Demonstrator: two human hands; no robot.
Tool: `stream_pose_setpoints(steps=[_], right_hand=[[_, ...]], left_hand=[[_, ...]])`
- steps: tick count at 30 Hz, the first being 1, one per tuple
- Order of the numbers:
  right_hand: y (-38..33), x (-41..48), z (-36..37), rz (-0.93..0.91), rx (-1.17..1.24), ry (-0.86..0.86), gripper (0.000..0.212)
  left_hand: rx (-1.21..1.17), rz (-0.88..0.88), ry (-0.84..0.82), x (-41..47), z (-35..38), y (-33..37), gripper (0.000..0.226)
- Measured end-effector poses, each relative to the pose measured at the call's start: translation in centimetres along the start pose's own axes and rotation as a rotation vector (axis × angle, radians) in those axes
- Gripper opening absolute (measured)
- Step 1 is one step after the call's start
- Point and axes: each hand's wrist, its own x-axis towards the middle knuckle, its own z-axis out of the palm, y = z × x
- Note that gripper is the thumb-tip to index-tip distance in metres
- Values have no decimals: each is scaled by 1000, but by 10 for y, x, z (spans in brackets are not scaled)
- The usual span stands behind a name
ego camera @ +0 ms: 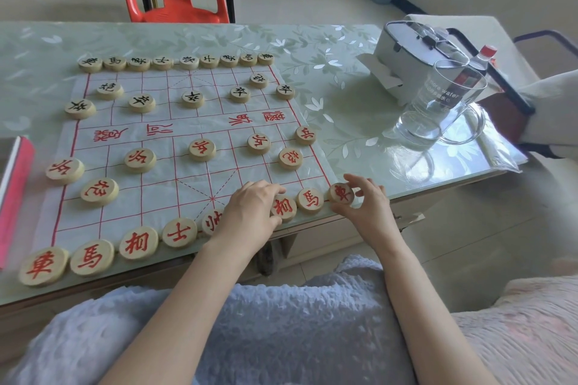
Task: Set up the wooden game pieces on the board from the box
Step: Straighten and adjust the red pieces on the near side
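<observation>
Bright soft daylight, glare on glossy table [359, 122] (right side), edges bowed

hands [369, 206] on near-row pieces [309, 200], paper board [200, 128]

Near me the pale wooden pieces [139, 160] are showing red signs, the far pieces [141, 103] black; the white board [200, 122] is carrying red lines, the green tabletop [344, 109] white leaves.
</observation>
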Motion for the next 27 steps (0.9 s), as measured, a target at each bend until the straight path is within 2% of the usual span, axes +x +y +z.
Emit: stream_pose_setpoints(steps=[13, 27], right_hand=[[-2, -4, -2, -41, 54, 68, 52], [0, -5, -1, 13, 3, -36, 49]], left_hand=[[6, 0, 10, 2, 5, 0, 50], [-7, -11, 10, 3, 6, 0, 49]])
